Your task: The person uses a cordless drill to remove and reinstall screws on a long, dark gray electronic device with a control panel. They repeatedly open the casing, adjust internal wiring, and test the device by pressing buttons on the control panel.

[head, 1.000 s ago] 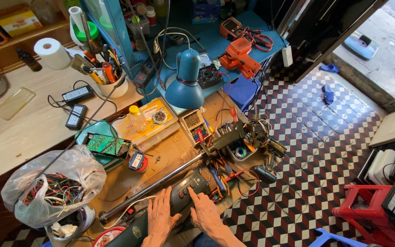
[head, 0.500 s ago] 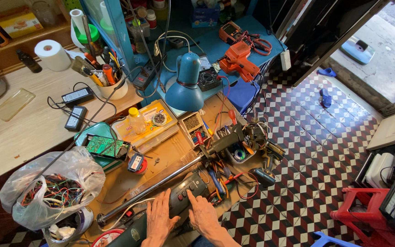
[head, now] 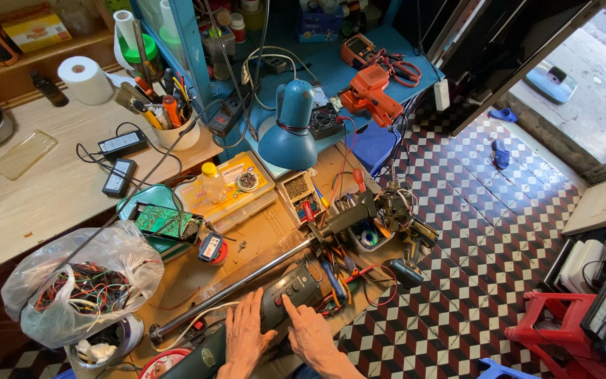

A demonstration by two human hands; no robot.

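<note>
Down at the near edge of the cluttered workbench (head: 261, 231), two hands are seen on one dark control housing (head: 290, 293), which lies near the centre of the bench's near side. The left hand (head: 245, 338) is laid flat on the housing's left end, its fingers spread apart and resting rather than gripping. The right hand (head: 308, 333) is set just beside it, with the index finger stretched out and pressed on the housing's button panel while the other fingers are loosely curled; nothing is clamped by either hand. One long metal pole (head: 236, 286) is joined to the housing and runs from the near left up to the right, where one motor head (head: 393, 208) with bare windings is seen at the bench's right edge.

Further back, one blue desk lamp (head: 287, 132) is bent over the bench. Two black power adapters (head: 120, 160) are laid on the pale counter to the left, and one roll of white paper (head: 85, 79) is stood at the far left. One clear plastic bag (head: 78, 286) stuffed with coloured wires is seen at the near left, one green circuit board (head: 166, 222) just beyond it. One orange power tool (head: 369, 91) is laid on the far blue shelf. Two blue sandals (head: 501, 133) are left on the chequered floor at the right.
</note>
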